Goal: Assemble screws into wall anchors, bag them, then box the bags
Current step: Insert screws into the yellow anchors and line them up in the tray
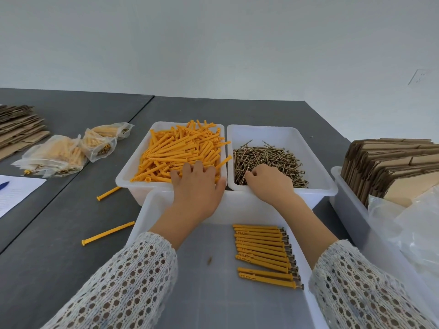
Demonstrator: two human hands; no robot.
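Head view: the only view we have.
Left hand [196, 184]: fingers spread flat, resting on the anchors [183, 150] in their bin [123, 179].
Right hand [270, 184]: fingers curled into the screws [268, 162]; we cannot tell if one is pinched.
Done: we count about a dozen assembled anchors [263, 252] in the tray [213, 207]; filled bags [71, 150] on the desk [59, 222].
Left: we judge more assembling, bagging, then boxing; the cardboard [389, 162] is still flat.

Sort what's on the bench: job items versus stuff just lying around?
Job:
- white tub of orange plastic anchors, left hand in it
- white tub of brass screws, right hand in it
- row of assembled anchors in near tray
- filled clear bags
- flat cardboard boxes

Lying about:
- two loose anchors on grey table
- white paper sheet
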